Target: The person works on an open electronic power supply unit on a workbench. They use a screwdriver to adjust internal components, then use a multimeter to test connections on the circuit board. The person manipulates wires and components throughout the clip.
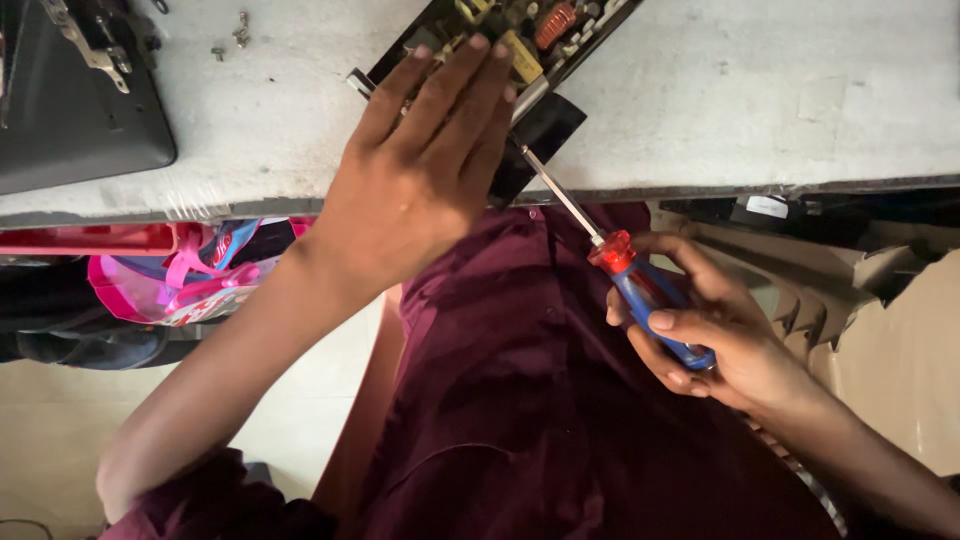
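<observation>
Fingers of the left hand are stretched out flat, not curled around anything, pressing down on the circuit board to pin it. The right hand is clenched around the screwdriver, fingers wrapped on the blue and red handle, thumb lying along the top.

Biggest thing in view is the pale workbench, running across the whole top. Its front edge sits right above the person's maroon shirt. A dark grey casing lies on the bench at far left. Under the bench on that side there's a pink bag.

The board sits tilted on the bench near its front edge, on a black plastic sheet that sticks out over the edge a bit. It's packed with parts, a yellow block and a copper coil among them. I'd guess it's light and stiff but fragile, so flat pressure on the frame or the bare edges seems safer than squeezing the components.

The screwdriver shaft runs up from the handle, with the tip touching the board's edge just beside the left fingertips. It looks rigid and grippy, best held at the fat handle like it is now.

A couple of loose screws lie on the bench, well apart from the board.
</observation>
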